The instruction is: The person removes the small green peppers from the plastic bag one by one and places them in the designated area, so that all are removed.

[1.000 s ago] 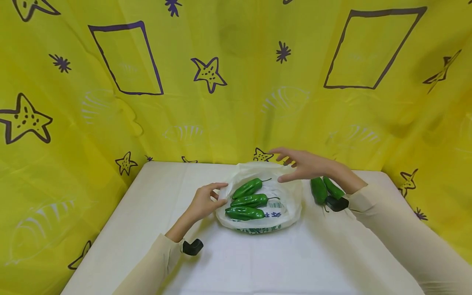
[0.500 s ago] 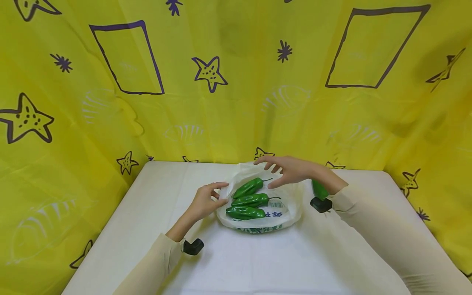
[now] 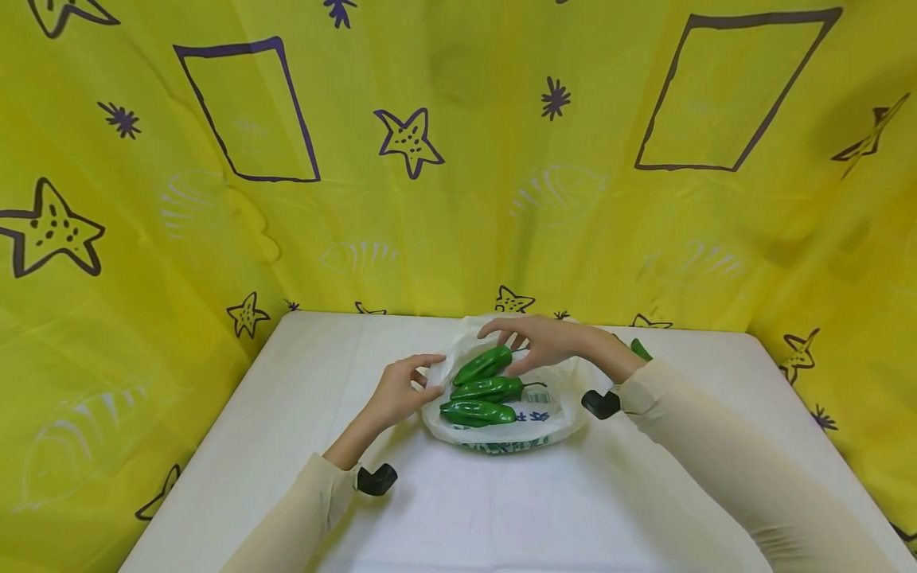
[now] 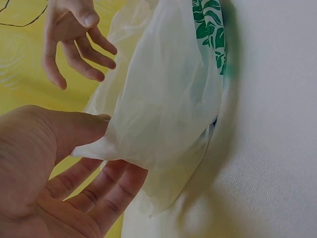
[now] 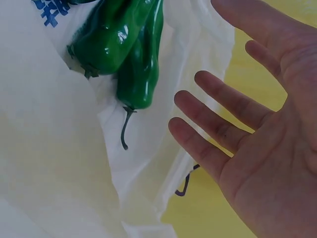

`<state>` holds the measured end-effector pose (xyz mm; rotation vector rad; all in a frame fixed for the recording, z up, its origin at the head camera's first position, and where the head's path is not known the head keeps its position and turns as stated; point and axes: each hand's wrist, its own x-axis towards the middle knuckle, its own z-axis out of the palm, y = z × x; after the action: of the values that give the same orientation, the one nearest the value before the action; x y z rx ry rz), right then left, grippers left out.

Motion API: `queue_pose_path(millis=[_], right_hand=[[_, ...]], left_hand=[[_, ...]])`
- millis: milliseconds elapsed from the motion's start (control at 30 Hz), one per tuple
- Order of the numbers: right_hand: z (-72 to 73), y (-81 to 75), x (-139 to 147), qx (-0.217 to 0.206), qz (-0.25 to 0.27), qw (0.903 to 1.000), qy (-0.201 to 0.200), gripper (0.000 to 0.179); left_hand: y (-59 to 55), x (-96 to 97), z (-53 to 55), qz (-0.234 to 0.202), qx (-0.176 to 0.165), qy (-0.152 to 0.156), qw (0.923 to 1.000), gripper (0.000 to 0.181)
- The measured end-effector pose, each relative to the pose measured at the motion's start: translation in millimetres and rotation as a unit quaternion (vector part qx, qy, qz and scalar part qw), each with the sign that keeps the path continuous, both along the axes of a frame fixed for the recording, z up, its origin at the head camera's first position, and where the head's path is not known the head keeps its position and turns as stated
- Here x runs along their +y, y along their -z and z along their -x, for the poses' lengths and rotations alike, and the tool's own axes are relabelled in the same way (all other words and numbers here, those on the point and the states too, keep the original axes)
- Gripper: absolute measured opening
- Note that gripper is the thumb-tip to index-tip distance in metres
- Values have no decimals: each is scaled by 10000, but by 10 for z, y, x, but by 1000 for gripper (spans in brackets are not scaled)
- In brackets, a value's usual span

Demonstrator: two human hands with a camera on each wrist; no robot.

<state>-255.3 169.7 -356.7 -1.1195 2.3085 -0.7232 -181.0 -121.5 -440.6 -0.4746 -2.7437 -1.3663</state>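
Note:
A thin whitish plastic bag [image 3: 569, 402] with green leaf print lies with its mouth spread. Inside it three glossy green peppers rest side by side: a far pepper [image 3: 481, 365], a middle pepper [image 3: 487, 389] and a near pepper [image 3: 476, 413]. My left hand [image 3: 394, 391] pinches the bag's left rim between thumb and fingers, plain in the left wrist view. My right hand [image 3: 540, 342] hovers over the bag's far right side, close to the far pepper's stem. Its fingers [image 5: 208, 131] are spread and hold nothing in the right wrist view, apart from the peppers.
Behind the right wrist, part of another green pepper [image 3: 640, 348] shows on the white table [image 3: 444, 509]; the arm hides whatever else lies there. A yellow curtain [image 3: 473, 223] with star drawings hangs along the table's back and sides.
My right hand has moved left and slightly down, from the bag's right side to over the peppers. The left hand keeps its pinch on the bag, and the peppers stay put.

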Motion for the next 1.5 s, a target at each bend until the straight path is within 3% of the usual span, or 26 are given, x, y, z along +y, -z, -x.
queue_pose_path(millis=[633, 1500], right_hand=[[3, 332, -177, -172, -288, 9994, -71, 62], [-9, 510, -307, -45, -867, 9961, -166, 52]], left_hand=[[-5, 4, -7, -75, -57, -26, 10000, 50], [-12, 8, -13, 1, -20, 94, 10000, 49]])
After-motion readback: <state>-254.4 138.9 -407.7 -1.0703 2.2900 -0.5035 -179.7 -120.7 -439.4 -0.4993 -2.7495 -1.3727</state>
